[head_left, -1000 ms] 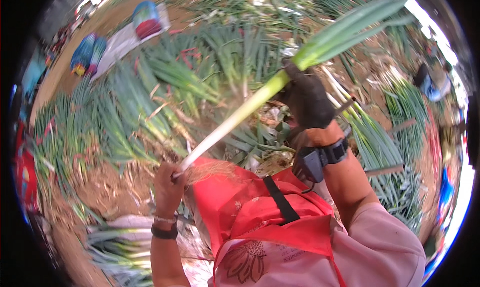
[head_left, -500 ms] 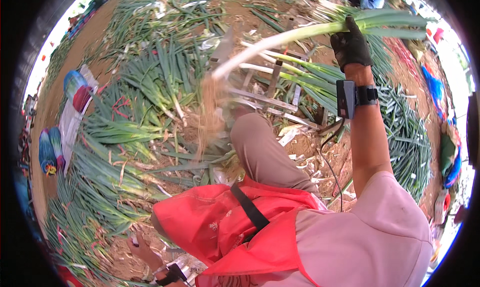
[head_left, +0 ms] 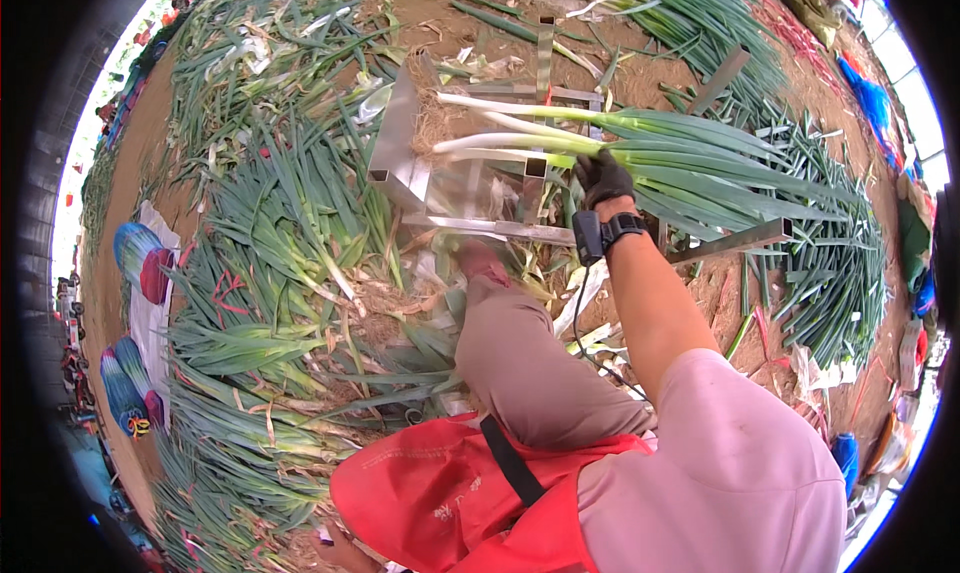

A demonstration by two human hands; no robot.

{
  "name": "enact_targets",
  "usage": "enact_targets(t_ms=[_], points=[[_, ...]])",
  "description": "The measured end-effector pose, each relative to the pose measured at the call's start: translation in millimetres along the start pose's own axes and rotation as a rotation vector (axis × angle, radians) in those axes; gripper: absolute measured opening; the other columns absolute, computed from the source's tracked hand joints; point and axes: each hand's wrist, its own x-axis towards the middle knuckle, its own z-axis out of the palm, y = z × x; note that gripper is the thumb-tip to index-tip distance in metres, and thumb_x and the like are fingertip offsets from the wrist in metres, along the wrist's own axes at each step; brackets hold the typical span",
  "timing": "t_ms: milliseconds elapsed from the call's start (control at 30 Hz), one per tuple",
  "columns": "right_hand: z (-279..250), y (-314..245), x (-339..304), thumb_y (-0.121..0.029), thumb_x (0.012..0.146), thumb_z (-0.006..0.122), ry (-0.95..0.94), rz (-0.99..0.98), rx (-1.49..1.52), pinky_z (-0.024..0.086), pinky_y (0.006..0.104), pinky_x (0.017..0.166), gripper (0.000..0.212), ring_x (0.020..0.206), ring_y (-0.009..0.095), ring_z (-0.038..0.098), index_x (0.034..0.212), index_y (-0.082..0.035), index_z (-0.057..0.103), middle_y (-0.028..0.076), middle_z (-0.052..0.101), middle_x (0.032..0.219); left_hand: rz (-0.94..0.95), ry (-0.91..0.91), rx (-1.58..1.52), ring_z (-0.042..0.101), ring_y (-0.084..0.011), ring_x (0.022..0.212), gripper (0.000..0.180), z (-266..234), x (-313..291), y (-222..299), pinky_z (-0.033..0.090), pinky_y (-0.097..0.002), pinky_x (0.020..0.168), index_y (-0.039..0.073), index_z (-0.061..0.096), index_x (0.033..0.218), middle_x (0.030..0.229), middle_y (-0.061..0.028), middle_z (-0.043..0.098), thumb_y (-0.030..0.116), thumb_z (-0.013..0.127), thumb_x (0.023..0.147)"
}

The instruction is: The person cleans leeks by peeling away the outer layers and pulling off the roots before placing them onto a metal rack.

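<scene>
The black-gloved right hand point(head_left: 605, 178) is curled on leeks point(head_left: 690, 153) lying across a metal rack point(head_left: 510, 229), right of upper centre. I can just see the left hand point(head_left: 345, 552), lower left, beside the red apron point(head_left: 420, 483). Heaped greens point(head_left: 290, 208) cover the left side.

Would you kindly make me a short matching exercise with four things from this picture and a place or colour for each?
1. Right hand
2. Apron
3. Metal frame
4. Trouser leg

A. Brown
B. Beneath the laid-out leeks
C. Red
D. In a dark glove, at the leeks

Pairs: 1-D; 2-C; 3-B; 4-A
</scene>
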Motion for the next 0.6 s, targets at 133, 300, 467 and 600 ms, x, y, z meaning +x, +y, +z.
enact_targets(t_ms=[133,300,467,600], points=[[-11.2,26.5,25.1,-0.017,0.093,0.056,0.03,0.073,-0.026,0.056,0.0459,0.078,0.023,0.095,0.032,0.064,0.112,-0.005,0.054,0.015,0.062,0.103,0.157,0.149,0.095,0.054,-0.0328,0.104,0.078,10.1,4.4,-4.3,0.052,-0.0377,0.083,-0.012,0.038,0.132,0.126,-0.0277,0.049,0.031,0.077,0.08],[-31.9,21.1,44.1,-0.018,0.093,0.053,0.033,0.093,-0.26,0.054,0.0457,0.073,0.018,0.087,0.029,0.064,0.108,-0.009,0.056,0.012,0.061,0.097,0.076,0.107,0.127,0.055,-0.0315,0.104,0.075,18.8,7.3,-0.6,0.051,-0.0376,0.086,-0.013,0.039,0.131,0.125,-0.0283,0.05,0.028,0.077,0.08],[-47.8,16.5,20.4,-0.035,0.087,0.055,-0.337,-0.575,-2.528,0.052,0.0436,0.071,0.018,0.086,0.033,0.062,0.094,-0.024,0.067,0.008,0.064,0.106,0.102,0.22,0.047,0.05,-0.0196,0.08,0.043,3.3,24.9,-20.6,0.041,-0.0302,0.068,-0.003,0.049,0.116,0.096,-0.0129,0.053,0.02,0.068,0.086],[-81.7,-40.0,30.8,-0.019,0.089,0.053,-0.29,-0.94,-2.092,0.05,0.0369,0.075,0.032,0.101,0.027,0.06,0.119,-0.008,0.058,0.013,0.059,0.121,0.012,0.268,-0.209,0.042,-0.0046,0.056,0.015,-29.1,40.6,-31.4,0.033,-0.0212,0.046,0.007,0.055,0.097,0.071,0.0037,0.049,0.011,0.064,0.087]])
